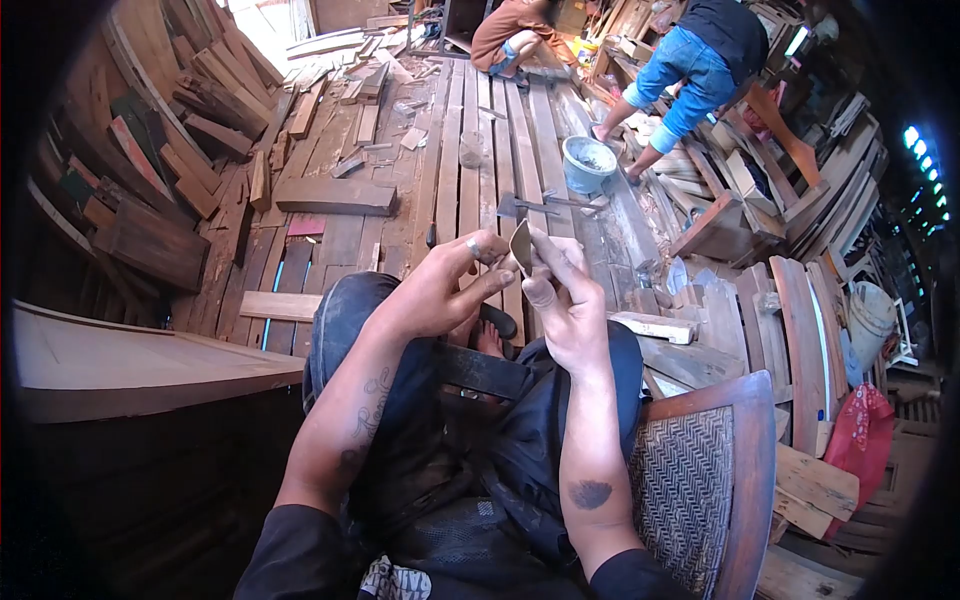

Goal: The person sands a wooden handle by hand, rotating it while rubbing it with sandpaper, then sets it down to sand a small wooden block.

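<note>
Above my lap, both hands come together on a small bent tan sheet (pixel 521 246), which has a curled shape like folded sandpaper; its exact kind I cannot make out. My left hand (pixel 468 275), with a ring on one finger, pinches the sheet's left side. From the right, my right hand (pixel 566 305) grips it between thumb and fingers. On the floor beyond my hands lies a dark metal tool head (pixel 509 205). A flat wooden bar (pixel 470 370) lies across my lap.
Beside a grey bucket (pixel 589 166) a person in a denim shirt (pixel 672 80) bends down. Another person in brown (pixel 512 40) crouches farther back. A thick wood block (pixel 337 197) lies left. A woven chair back (pixel 690 480) is close on my right; lumber (pixel 150 245) leans left.
</note>
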Action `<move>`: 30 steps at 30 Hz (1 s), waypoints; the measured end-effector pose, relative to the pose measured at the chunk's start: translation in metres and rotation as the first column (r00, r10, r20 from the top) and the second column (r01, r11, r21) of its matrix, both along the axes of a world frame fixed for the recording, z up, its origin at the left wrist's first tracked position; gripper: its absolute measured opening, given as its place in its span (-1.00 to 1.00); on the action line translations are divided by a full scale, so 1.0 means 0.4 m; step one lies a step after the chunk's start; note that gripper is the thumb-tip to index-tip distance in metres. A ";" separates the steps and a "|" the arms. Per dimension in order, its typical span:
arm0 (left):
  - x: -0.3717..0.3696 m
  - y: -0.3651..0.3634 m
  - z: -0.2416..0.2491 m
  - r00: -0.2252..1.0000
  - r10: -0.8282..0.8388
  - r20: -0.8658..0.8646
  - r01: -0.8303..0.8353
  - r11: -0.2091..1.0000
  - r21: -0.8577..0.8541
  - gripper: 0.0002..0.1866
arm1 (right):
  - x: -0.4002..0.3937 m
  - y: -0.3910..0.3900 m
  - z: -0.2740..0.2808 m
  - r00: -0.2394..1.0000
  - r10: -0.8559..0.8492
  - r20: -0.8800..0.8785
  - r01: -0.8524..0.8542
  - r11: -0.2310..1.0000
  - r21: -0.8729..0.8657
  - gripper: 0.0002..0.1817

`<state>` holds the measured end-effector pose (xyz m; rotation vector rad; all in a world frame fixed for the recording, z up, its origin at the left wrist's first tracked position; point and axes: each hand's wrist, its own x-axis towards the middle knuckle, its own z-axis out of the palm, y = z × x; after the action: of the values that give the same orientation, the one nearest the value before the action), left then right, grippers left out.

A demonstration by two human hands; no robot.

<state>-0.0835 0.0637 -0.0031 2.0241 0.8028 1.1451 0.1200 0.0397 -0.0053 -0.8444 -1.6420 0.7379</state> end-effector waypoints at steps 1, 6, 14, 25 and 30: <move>0.000 -0.005 0.003 1.000 0.003 -0.011 -0.003 1.000 -0.028 -0.71 | -0.001 0.002 -0.005 1.000 -0.001 -0.014 0.001 1.000 -0.002 -0.39; -0.001 -0.003 0.012 0.999 -0.017 -0.031 0.015 0.998 -0.053 -0.74 | 0.005 0.008 -0.012 1.000 -0.027 0.007 0.027 0.999 -0.034 -0.37; 0.001 -0.005 0.018 0.999 -0.011 -0.032 0.010 0.999 -0.051 -0.75 | 0.006 0.010 -0.013 0.999 -0.045 0.012 0.045 0.999 -0.004 -0.38; -0.001 -0.011 0.012 1.000 -0.011 -0.018 0.010 0.999 -0.048 -0.74 | 0.005 0.008 -0.018 1.000 -0.029 -0.005 0.029 1.000 -0.001 -0.38; -0.005 -0.001 0.004 0.999 -0.020 -0.043 0.018 0.999 -0.044 -0.71 | 0.000 0.005 -0.010 0.997 -0.003 -0.073 0.002 1.000 -0.021 -0.39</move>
<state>-0.0855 0.0631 -0.0013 2.0228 0.8210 1.0672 0.1199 0.0419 -0.0095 -0.8250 -1.5700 0.7773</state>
